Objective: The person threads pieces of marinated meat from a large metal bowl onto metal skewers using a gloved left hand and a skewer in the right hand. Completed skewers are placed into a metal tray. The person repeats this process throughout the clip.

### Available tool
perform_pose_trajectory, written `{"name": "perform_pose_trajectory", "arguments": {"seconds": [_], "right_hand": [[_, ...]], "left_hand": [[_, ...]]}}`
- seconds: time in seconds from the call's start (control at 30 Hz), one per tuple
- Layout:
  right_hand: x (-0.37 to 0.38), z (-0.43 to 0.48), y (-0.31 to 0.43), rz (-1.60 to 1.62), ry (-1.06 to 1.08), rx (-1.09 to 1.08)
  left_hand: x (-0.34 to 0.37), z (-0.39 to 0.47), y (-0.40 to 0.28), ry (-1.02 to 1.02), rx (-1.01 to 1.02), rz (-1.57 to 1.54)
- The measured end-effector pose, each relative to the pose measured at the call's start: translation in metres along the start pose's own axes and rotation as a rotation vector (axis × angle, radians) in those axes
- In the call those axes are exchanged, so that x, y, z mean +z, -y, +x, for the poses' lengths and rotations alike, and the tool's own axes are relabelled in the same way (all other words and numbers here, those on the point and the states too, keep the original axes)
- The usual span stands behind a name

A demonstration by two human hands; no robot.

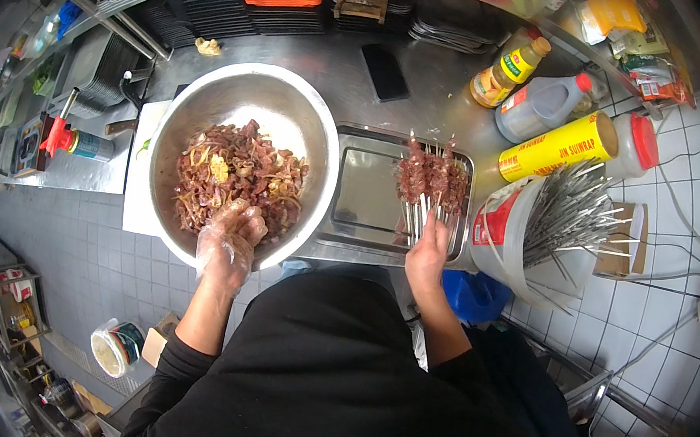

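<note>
A large steel bowl (324, 129) holds marinated sliced meat (244, 168) with onion strips. My left hand (231, 236), in a clear plastic glove, rests at the near side of the meat with its fingers curled; whether it holds a piece cannot be told. To the right, a rectangular steel tray (367, 187) bears several meat skewers (432, 173) at its right end, their handle ends towards me. My bare right hand (428, 252) is at these handle ends, its fingers closed around a skewer's metal stick.
Right of the tray stands a plastic bucket (501, 232) full of metal skewers (566, 214). Behind it are a cling wrap roll (551, 149), a plastic jug (540, 107) and a bottle (508, 73). A phone (385, 74) lies behind the tray; a blowtorch (78, 141) is at left.
</note>
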State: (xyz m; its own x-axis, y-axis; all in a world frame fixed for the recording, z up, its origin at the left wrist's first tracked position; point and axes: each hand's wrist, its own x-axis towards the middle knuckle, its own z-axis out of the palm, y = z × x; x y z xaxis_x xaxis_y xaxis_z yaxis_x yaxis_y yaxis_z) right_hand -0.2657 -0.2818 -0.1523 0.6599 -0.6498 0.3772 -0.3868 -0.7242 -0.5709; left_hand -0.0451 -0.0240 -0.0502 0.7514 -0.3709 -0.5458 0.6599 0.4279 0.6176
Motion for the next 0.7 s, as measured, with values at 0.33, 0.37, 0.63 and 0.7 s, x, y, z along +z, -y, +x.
{"name": "perform_pose_trajectory", "arguments": {"seconds": [0.33, 0.37, 0.63, 0.7], "right_hand": [[0.030, -0.009, 0.007, -0.431, 0.398, 0.133], [0.030, -0.007, 0.007, -0.453, 0.406, 0.155], [0.017, 0.006, 0.012, -0.579, 0.463, 0.188], [0.016, 0.009, 0.013, -0.583, 0.489, 0.233]], "left_hand": [[-0.006, 0.002, -0.005, -0.027, -0.013, -0.023], [-0.007, 0.003, -0.004, -0.026, -0.013, -0.030], [-0.008, 0.009, -0.004, -0.034, 0.004, -0.101], [-0.005, 0.010, -0.004, -0.041, 0.009, -0.123]]}}
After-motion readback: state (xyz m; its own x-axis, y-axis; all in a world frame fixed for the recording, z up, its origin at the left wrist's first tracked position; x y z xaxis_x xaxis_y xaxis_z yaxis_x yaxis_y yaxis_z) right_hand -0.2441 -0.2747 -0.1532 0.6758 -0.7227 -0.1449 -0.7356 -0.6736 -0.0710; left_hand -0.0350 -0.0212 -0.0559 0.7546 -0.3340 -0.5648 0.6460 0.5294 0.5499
